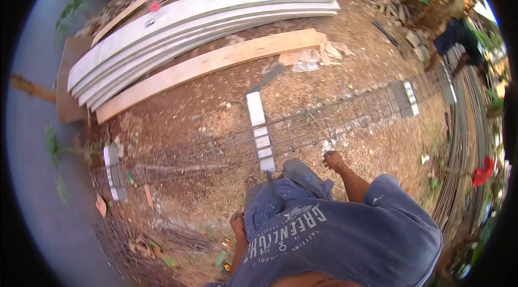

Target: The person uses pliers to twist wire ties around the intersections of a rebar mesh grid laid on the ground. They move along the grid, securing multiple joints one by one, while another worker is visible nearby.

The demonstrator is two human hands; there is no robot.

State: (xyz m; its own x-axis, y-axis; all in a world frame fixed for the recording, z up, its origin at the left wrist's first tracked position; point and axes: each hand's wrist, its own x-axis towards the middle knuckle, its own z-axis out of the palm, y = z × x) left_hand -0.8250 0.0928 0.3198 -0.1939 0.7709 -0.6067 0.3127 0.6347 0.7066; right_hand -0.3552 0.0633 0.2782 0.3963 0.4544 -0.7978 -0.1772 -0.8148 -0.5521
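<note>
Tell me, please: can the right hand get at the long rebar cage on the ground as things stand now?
Probably yes. The right hand is already down at the near edge of the rebar cage, beside the white block that supports it, and nothing lies between them. Whether the fingers touch a bar cannot be told.

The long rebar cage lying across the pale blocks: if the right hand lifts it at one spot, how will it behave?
The long grey rebar cage would probably sag at both ends, since its thin bars span far beyond the right hand resting at it. It is likely heavy for one hand, being all steel. Its boxy section on the white block makes rolling unlikely.
</note>
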